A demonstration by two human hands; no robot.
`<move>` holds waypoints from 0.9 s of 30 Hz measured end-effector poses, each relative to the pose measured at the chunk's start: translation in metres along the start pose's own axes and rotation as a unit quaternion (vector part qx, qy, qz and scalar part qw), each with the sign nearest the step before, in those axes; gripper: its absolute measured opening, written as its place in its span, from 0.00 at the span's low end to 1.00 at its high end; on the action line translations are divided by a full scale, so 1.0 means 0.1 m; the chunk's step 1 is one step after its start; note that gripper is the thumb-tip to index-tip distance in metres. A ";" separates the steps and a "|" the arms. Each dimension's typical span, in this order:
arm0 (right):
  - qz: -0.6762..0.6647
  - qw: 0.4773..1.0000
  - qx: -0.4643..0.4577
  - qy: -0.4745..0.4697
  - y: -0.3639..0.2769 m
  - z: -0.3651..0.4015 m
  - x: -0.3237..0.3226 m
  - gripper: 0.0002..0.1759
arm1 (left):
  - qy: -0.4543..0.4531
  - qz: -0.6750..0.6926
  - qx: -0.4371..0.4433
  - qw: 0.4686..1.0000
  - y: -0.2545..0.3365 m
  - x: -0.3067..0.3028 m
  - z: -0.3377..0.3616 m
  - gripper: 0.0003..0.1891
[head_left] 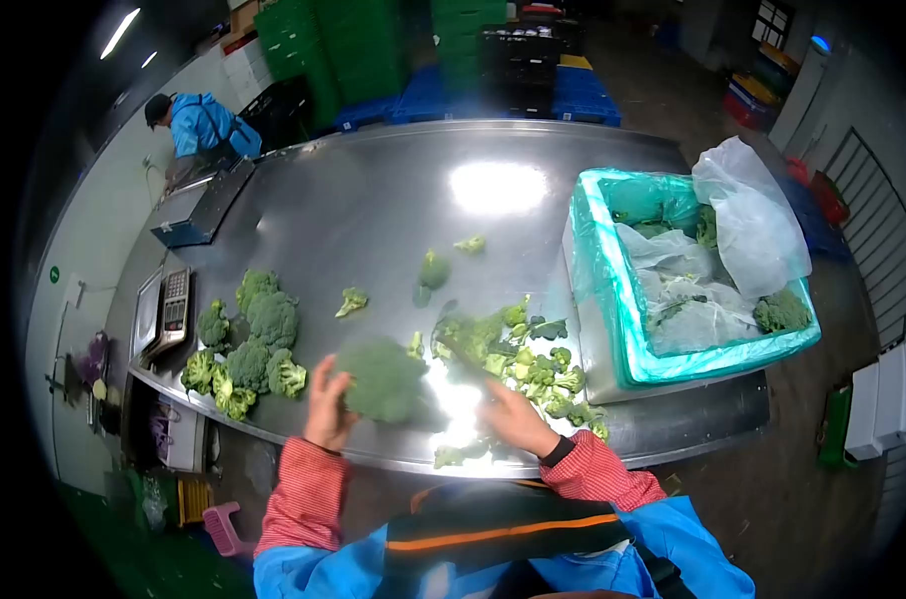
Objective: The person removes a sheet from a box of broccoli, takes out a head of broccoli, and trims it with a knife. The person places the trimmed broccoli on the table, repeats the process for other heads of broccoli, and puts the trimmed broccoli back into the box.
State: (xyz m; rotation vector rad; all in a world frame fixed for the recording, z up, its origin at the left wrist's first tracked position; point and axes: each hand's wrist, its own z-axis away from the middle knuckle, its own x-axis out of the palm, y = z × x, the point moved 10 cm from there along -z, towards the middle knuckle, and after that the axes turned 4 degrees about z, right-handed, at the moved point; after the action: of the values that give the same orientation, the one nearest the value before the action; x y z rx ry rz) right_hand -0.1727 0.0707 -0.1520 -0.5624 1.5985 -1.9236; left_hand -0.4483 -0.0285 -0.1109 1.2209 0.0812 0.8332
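My left hand (330, 404) grips a large broccoli head (380, 379), held over the front of the steel table and blurred by motion. My right hand (518, 417) is closed on a knife (463, 354) whose dark, smeared blade points away from me and to the left. Beyond that blade lies a pile of cut broccoli pieces (548, 374), spreading to the right. Left of my left hand sits a group of broccoli heads (271, 319). A few loose florets (352, 300) are scattered farther back.
A crate lined with green plastic (612, 290) holds broccoli and clear bags at the right. A scale (173, 304) stands on the left edge of the steel table (373, 200). Another person (201, 125) in blue bends over a metal box (205, 205) at the far left.
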 end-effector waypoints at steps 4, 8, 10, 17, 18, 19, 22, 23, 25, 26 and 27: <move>-0.012 1.000 0.008 -0.007 -0.02 0.07 -0.11 0.30 | 0.122 0.006 0.109 0.987 0.84 -1.02 -0.43 0.30; 0.009 1.000 0.016 0.008 0.12 0.25 -0.18 0.27 | 0.200 0.170 0.198 0.944 1.44 -2.21 -1.11 0.32; 0.025 0.998 0.064 0.001 0.15 0.34 -0.23 0.25 | 0.202 0.271 0.170 0.926 1.46 -2.03 -1.23 0.39; 0.078 0.994 0.069 -0.016 0.38 0.64 -0.50 0.23 | -0.098 -0.023 0.133 0.986 1.06 1.08 -1.36 0.38; 0.092 0.994 0.058 -0.015 0.39 0.70 -0.56 0.22 | -0.162 -0.059 0.122 0.977 0.91 1.66 -1.30 0.36; 0.105 0.993 0.047 -0.013 0.40 0.76 -0.63 0.21 | -0.221 -0.105 0.120 0.962 0.74 2.28 -1.16 0.35; 0.177 0.984 0.028 0.005 0.44 0.93 -0.85 0.19 | -0.385 -0.206 0.101 0.894 0.14 4.00 -0.43 0.30; 0.146 0.989 0.002 0.009 0.46 0.98 -0.92 0.19 | -0.485 -0.278 0.145 0.816 -0.11 4.52 -0.18 0.28; 0.141 0.988 0.054 -0.032 0.56 1.11 -1.09 0.20 | -0.614 -0.293 0.102 0.725 -0.69 5.39 0.41 0.31; 0.109 0.993 0.026 -0.029 0.58 1.18 -1.18 0.21 | -0.651 -0.346 0.198 0.646 -0.89 5.77 0.70 0.33; 0.169 0.983 -0.069 0.026 0.57 1.27 -1.31 0.22 | -0.667 -0.377 0.251 0.592 -1.08 6.11 0.97 0.36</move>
State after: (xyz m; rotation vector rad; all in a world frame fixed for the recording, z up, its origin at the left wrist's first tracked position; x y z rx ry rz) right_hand 0.0160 0.0561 -0.1782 -0.2740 1.7425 -1.5983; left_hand 0.0867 0.2524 0.0586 1.8509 -0.4076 -1.0661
